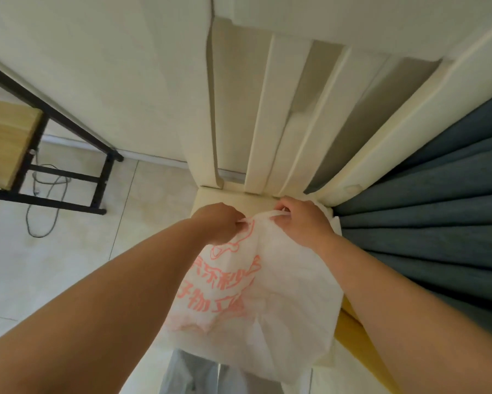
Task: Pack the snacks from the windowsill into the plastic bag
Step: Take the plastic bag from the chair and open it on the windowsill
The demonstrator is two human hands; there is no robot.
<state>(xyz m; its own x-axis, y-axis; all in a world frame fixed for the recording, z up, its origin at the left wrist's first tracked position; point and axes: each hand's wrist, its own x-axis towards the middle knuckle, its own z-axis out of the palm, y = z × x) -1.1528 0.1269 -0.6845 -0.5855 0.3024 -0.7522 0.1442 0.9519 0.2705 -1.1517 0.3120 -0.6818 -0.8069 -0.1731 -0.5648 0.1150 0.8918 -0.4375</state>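
Note:
A white plastic bag (pixel 279 302) with orange printed characters hangs in front of me, low in the middle of the view. My left hand (pixel 220 223) pinches its top edge on the left. My right hand (pixel 301 223) grips the top edge on the right, fingers curled around the thin plastic. The bag's mouth is bunched between the two hands and I cannot see inside it. No snacks show anywhere. The cream ledge (pixel 210 199) lies just beyond my hands.
Cream window-frame bars (pixel 263 115) rise beyond the ledge. A dark blue-grey curtain (pixel 438 211) hangs at the right, with a yellow strip (pixel 361 339) below it. At the left stands a black-framed wooden table (pixel 8 137), with a cable (pixel 44 206) on the tiled floor.

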